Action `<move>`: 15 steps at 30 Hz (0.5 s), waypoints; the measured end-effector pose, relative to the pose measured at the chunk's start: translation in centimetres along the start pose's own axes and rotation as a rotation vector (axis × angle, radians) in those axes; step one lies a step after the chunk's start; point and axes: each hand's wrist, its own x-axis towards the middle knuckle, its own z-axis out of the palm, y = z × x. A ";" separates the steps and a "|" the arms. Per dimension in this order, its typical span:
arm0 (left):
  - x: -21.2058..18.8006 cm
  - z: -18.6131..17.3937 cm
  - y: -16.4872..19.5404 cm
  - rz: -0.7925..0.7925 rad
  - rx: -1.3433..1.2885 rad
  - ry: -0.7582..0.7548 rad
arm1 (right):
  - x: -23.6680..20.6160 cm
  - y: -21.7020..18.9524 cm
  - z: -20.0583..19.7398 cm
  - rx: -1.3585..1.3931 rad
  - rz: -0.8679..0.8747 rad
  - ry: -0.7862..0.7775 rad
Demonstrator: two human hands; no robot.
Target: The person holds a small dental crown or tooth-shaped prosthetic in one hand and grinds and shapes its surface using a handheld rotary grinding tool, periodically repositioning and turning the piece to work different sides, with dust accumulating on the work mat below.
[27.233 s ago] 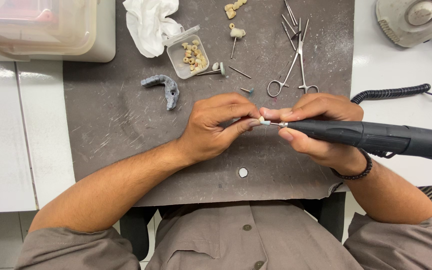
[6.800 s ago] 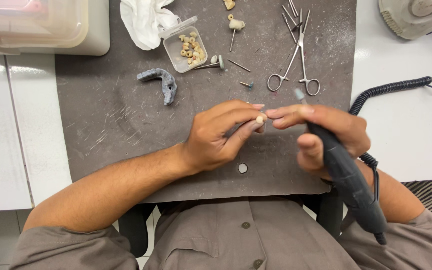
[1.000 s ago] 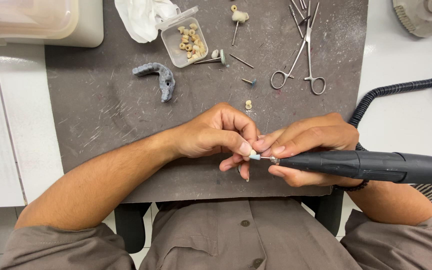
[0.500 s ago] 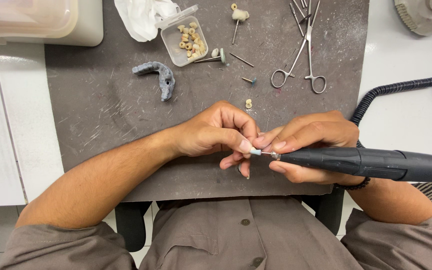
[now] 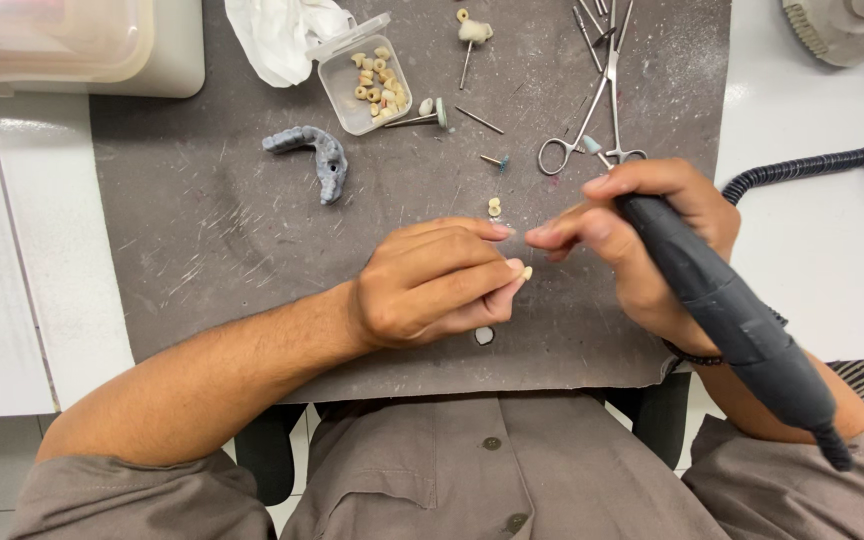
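My left hand [image 5: 432, 285] rests on the grey work mat [image 5: 202, 240] and pinches a tiny cream tooth-shaped piece [image 5: 526, 272] between thumb and fingertips. My right hand [image 5: 652, 240] grips a black rotary handpiece [image 5: 742, 330], its body slanting down to the right and its tip lifted up by my fingers, away from the small piece. The two hands are a little apart. A second small cream piece [image 5: 494, 207] lies on the mat just above my left fingers.
A grey dental arch model [image 5: 314, 155], a clear box of small cream parts [image 5: 367, 85], white tissue [image 5: 277, 35], loose burs [image 5: 477, 118], forceps and scissors [image 5: 597, 100] lie at the mat's far side. A coiled black cord [image 5: 802, 170] runs right. A plastic container [image 5: 62, 45] sits top left.
My right hand has swung the handpiece from lying level against the small piece to slanting down-right, tip pulled away. My left hand has stayed, still pinching the piece.
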 end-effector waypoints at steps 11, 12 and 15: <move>0.2 -1.8 -0.3 0.247 0.217 -0.113 | 0.2 1.5 -0.3 0.047 -0.101 -0.186; 0.2 -1.8 -0.3 0.263 0.239 -0.119 | 0.1 1.6 -0.3 0.052 -0.100 -0.184; 0.1 -1.8 -0.3 0.249 0.245 -0.113 | -0.1 1.8 -0.2 0.090 -0.107 -0.172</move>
